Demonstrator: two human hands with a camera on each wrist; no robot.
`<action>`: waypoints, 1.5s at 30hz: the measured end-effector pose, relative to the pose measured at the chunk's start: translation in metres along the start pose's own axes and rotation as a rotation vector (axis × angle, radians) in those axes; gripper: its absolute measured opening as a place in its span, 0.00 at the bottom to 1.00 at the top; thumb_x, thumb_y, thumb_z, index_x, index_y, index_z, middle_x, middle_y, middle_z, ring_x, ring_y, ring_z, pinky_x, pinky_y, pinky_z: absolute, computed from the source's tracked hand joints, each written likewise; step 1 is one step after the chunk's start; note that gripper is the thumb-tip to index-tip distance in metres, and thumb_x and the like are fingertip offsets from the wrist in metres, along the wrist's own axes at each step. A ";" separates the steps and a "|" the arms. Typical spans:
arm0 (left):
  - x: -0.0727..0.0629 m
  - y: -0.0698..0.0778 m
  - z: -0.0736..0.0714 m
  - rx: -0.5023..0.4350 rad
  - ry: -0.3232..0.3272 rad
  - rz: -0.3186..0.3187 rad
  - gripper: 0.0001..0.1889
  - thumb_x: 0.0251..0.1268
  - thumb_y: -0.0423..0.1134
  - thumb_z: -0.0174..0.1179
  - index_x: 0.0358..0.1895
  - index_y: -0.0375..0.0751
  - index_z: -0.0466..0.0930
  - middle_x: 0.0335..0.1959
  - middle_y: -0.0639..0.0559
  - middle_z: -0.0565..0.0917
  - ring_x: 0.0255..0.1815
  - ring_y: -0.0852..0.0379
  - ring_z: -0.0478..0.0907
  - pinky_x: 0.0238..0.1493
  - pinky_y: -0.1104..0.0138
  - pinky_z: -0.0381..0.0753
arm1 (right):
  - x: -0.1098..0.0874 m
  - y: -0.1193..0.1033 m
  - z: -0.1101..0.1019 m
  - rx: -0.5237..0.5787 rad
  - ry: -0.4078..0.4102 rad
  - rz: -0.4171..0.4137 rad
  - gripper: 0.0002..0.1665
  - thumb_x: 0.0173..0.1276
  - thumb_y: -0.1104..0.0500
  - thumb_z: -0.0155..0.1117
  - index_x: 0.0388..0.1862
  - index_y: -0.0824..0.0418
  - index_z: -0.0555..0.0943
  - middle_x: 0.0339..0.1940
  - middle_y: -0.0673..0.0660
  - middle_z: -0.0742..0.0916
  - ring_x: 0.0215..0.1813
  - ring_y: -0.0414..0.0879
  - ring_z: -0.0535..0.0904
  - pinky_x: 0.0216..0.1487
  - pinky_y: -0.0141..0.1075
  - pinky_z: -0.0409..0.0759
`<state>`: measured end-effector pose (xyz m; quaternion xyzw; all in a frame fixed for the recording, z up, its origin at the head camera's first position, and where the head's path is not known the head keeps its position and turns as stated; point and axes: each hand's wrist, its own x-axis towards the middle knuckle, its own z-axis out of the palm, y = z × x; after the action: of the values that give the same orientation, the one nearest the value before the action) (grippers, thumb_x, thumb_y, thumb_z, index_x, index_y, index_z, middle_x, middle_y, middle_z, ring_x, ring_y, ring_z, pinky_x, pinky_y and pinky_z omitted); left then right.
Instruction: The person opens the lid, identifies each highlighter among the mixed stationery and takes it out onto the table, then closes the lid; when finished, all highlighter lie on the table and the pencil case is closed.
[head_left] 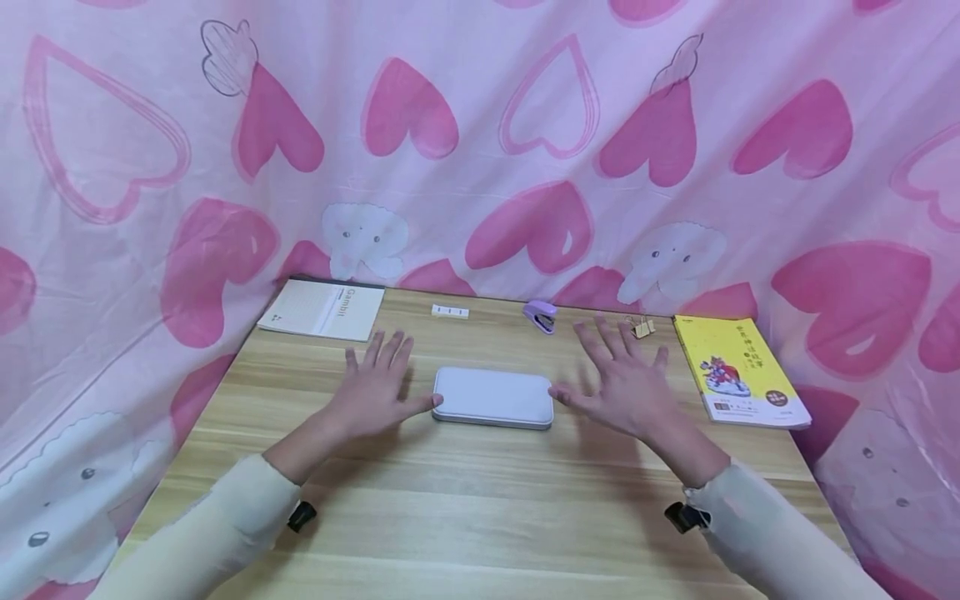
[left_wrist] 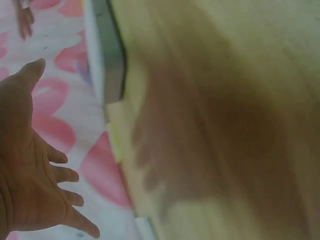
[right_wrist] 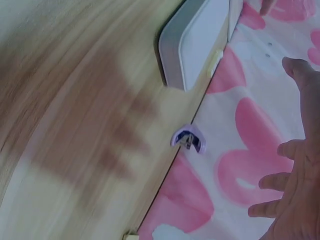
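A flat white case (head_left: pixel 493 395) with rounded corners and a grey lower edge lies lengthwise across the middle of the wooden table. To its left my left hand (head_left: pixel 373 390) hovers palm down, fingers spread and thumb pointing at the case's left end. My right hand (head_left: pixel 624 385) mirrors it on the other side, its thumb tip by the right end. In both wrist views each hand appears empty, raised above the tabletop with its shadow below. The case (left_wrist: pixel 107 55) stands beyond the left thumb, and the right wrist view shows the case's corner (right_wrist: pixel 192 50) as well.
A Gambit notepad (head_left: pixel 324 310) lies back left, a small white strip (head_left: pixel 450 312) right of it. Behind my right hand are a purple stapler (head_left: pixel 540 317) and a gold binder clip (head_left: pixel 642 327). A yellow book (head_left: pixel 738 371) lies right. A heart-print curtain (head_left: pixel 480 150) surrounds the table.
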<state>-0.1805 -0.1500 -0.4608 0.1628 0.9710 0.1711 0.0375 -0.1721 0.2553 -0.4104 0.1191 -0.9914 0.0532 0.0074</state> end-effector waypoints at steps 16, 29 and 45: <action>0.015 0.010 0.040 0.002 -0.155 0.047 0.67 0.67 0.81 0.60 0.91 0.33 0.48 0.94 0.36 0.49 0.95 0.35 0.40 0.88 0.25 0.39 | 0.014 -0.025 0.038 0.009 -0.075 -0.148 0.67 0.66 0.12 0.60 0.94 0.43 0.57 0.94 0.57 0.61 0.92 0.66 0.59 0.78 0.88 0.53; 0.021 0.013 0.048 -0.034 -0.156 0.064 0.63 0.68 0.74 0.67 0.89 0.30 0.53 0.92 0.35 0.54 0.95 0.37 0.43 0.92 0.34 0.43 | 0.021 -0.037 0.072 0.037 -0.180 -0.232 0.61 0.68 0.19 0.67 0.91 0.43 0.63 0.93 0.59 0.65 0.91 0.67 0.60 0.80 0.83 0.58; 0.025 0.014 0.051 -0.001 -0.175 0.037 0.60 0.70 0.73 0.67 0.89 0.32 0.54 0.91 0.34 0.58 0.95 0.38 0.45 0.92 0.35 0.46 | 0.026 -0.042 0.081 0.007 -0.182 -0.323 0.55 0.77 0.27 0.66 0.92 0.48 0.61 0.90 0.58 0.70 0.90 0.61 0.66 0.81 0.76 0.68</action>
<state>-0.1931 -0.1129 -0.5045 0.1949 0.9607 0.1574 0.1194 -0.1875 0.1996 -0.4862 0.2812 -0.9558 0.0438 -0.0743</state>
